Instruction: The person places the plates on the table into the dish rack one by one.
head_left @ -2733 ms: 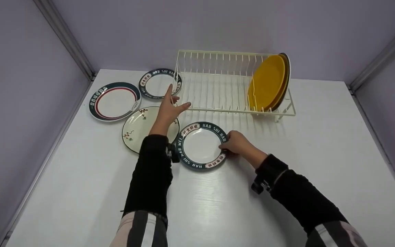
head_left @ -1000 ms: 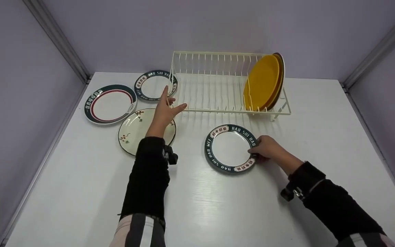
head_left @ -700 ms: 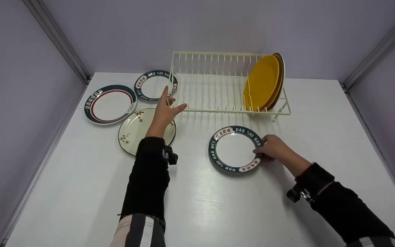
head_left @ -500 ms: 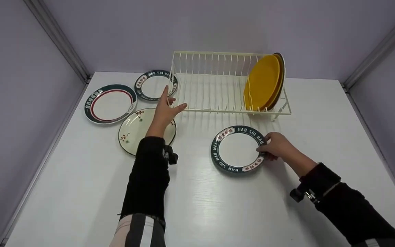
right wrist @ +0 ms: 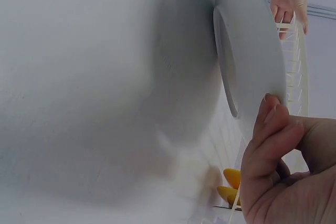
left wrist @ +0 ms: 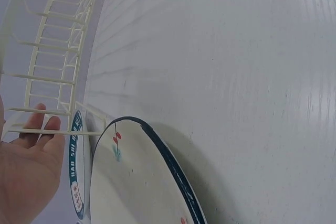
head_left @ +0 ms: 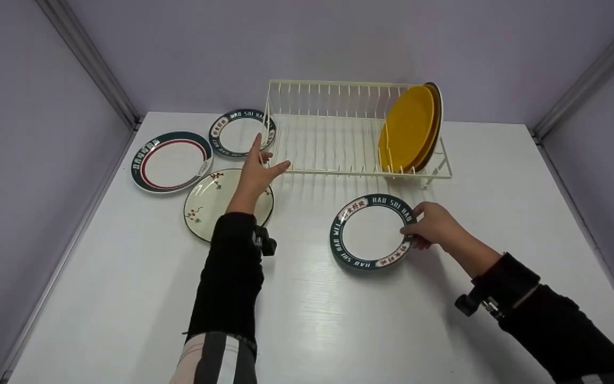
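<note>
My right hand (head_left: 428, 225) pinches the right rim of a white plate with a dark green lettered border (head_left: 373, 231), which is lifted and tilted just above the table. In the right wrist view the plate's white underside (right wrist: 247, 72) shows, with my fingers (right wrist: 273, 135) curled under its rim. My left hand (head_left: 258, 169) rests with straight fingers against the left front corner of the cream wire dish rack (head_left: 333, 130). The left wrist view shows that hand (left wrist: 29, 171) against the rack wires (left wrist: 50, 93).
Yellow and brown plates (head_left: 411, 127) stand upright at the rack's right end. Flat on the white table (head_left: 312, 320) at the left lie a cream floral plate (head_left: 208, 205), a red-ringed plate (head_left: 171, 161) and a small lettered plate (head_left: 239, 133). Grey walls enclose the table.
My right hand has slid the lettered plate rightward across the table, and its right edge has come up off the surface. My left hand has stayed on the rack.
</note>
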